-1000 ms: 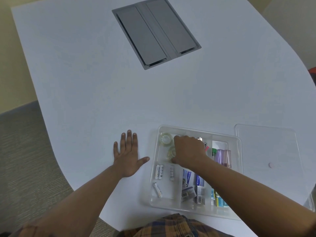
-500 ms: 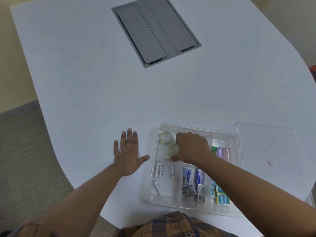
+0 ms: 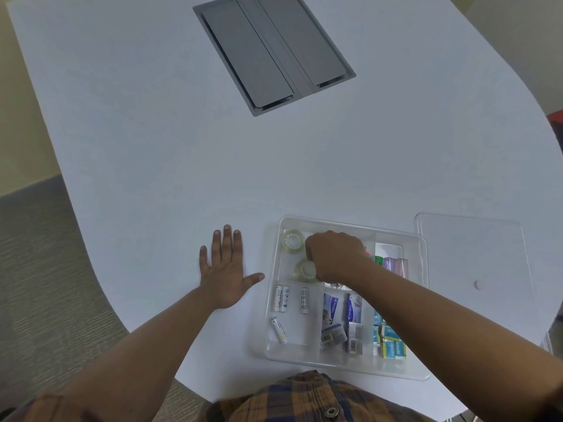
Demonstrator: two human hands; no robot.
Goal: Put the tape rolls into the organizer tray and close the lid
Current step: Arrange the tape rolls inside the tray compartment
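Fingers of the right hand (image 3: 333,257) are curled down over the nearer tape roll (image 3: 305,270) in the far-left compartment of the organizer tray (image 3: 422,303), pinching or pressing it; the knuckles hide the tips, so I cannot tell whether the grip is closed or just loosening. A second tape roll (image 3: 293,240) lies flat just beyond it in the same compartment, so both rolls appear to be in place. Left hand (image 3: 224,269) is spread flat on the table (image 3: 152,132) just beside the tray, holding nothing (probably bracing the body for the reach). Off to the right lies the clear lid (image 3: 472,269), which has yet to go on.
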